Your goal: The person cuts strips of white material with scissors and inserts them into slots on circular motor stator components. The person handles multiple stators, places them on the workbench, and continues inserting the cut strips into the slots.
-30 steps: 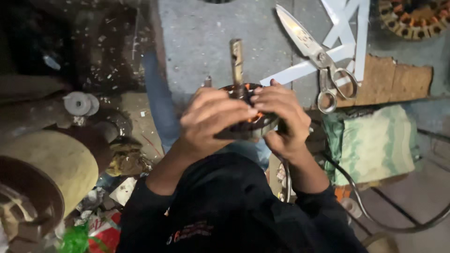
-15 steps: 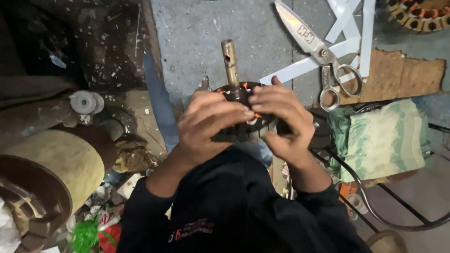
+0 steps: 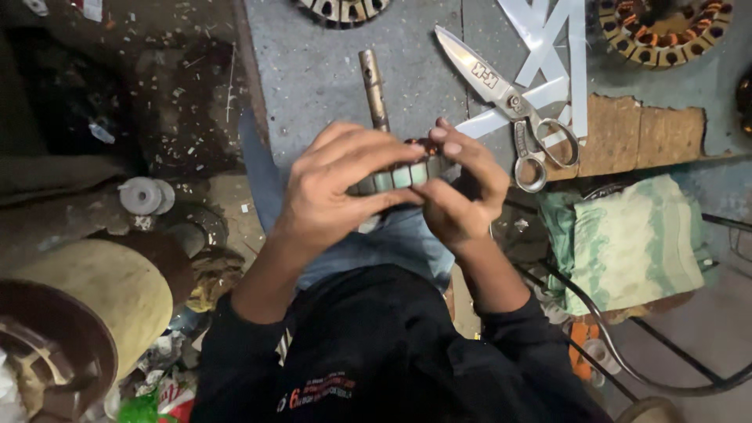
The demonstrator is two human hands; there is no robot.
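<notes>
Head view shows the grey concrete slab (image 3: 337, 86) filling the upper middle, a folded green-and-cream cloth (image 3: 634, 243) at four o'clock from the hands, and large steel shears (image 3: 509, 98) lying on white paper strips (image 3: 560, 55) at two o'clock. At centre the left hand (image 3: 337, 192) and the right hand (image 3: 462, 196) both curl closed around a round laminated metal motor core with copper windings (image 3: 399, 174), held above the lap, its steel shaft (image 3: 374, 86) pointing to twelve o'clock. Judged from this grip, the work goes best if the thumbs steady the rim while the fingertips press evenly, keeping the shaft from tilting.
</notes>
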